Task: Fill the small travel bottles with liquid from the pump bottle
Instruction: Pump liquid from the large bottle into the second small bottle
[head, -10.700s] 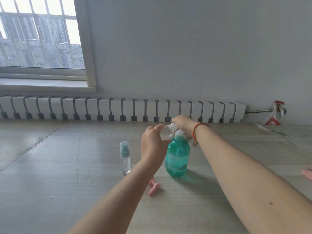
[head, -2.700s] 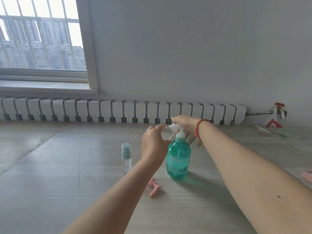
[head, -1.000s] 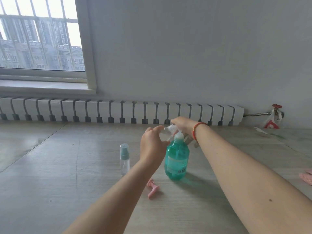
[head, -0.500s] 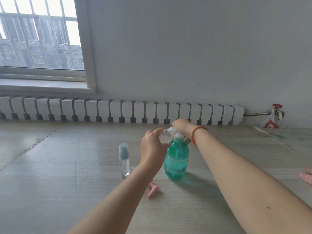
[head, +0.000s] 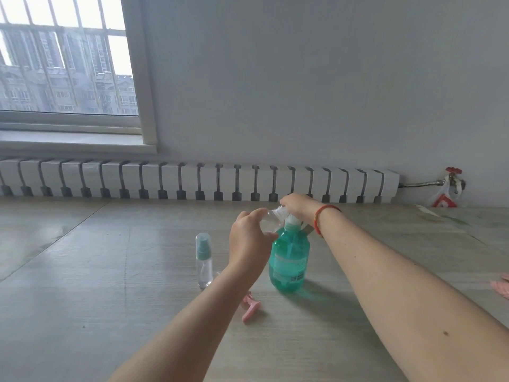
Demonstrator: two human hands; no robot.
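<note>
Two hands of mine are out in front of me over the pale wood-grain floor, both gathered at the top of the teal translucent plastic pump bottle, which stands upright on the floor directly below them. My left hand is curled around a small clear plastic travel bottle, fingers wrapped over its side, holding it tilted with its open mouth pointing toward my right hand and up against the white pump head. My right hand lies on top of that pump head with the fingers bent down over it; I cannot tell how hard it presses, nor whether liquid is coming out, since the nozzle is hidden between the two hands. A red string bracelet circles my right wrist just behind the hand. To the left of my left hand, near it but not touching, a second small clear travel bottle with a teal spray cap stands upright on the floor with its cap on. Nearer to me than the left hand, just beside my left forearm, a pink plastic piece lies flat on the floor; its exact shape is partly hidden by the arm. Well beyond both hands, a long white ribbed radiator runs along the foot of the grey wall, and far off to the left of my left hand is a barred window
</note>
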